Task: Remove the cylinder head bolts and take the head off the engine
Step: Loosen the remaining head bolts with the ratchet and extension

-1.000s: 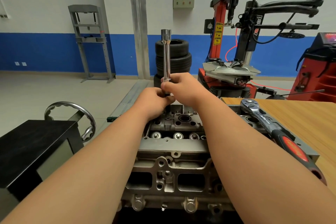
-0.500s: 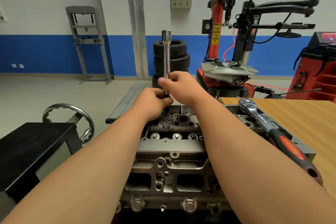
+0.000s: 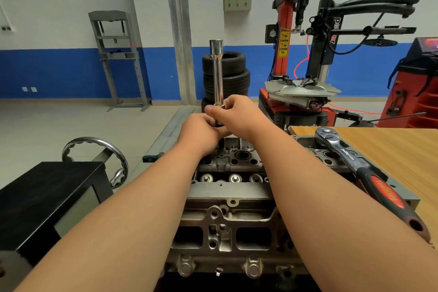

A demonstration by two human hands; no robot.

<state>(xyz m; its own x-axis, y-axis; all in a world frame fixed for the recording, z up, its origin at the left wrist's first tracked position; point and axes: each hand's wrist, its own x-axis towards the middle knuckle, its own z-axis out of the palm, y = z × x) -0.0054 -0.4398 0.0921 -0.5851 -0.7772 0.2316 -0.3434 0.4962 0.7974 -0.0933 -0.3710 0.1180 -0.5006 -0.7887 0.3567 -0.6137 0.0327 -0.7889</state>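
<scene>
The grey cylinder head [image 3: 227, 197] lies in front of me on the engine, its top open with valve springs showing. A long chrome extension bar [image 3: 217, 73] stands upright over the head's far end. My right hand [image 3: 237, 114] grips the bar's lower part between thumb and fingers. Just below it, my left hand [image 3: 201, 131] closes around the bar's base, hiding the socket and any bolt underneath. A dark shaft shows beneath my hands, going down into the head.
A ratchet wrench [image 3: 362, 173] with a red and black handle rests on the head's right side beside a wooden table [image 3: 391, 149]. A black stand [image 3: 47, 197] with a chrome handwheel [image 3: 94, 156] is at left. Tyres and a tyre changer stand behind.
My hands and the bar have stayed at the same spot on the head; the right hand's fingers have shifted slightly around the bar.
</scene>
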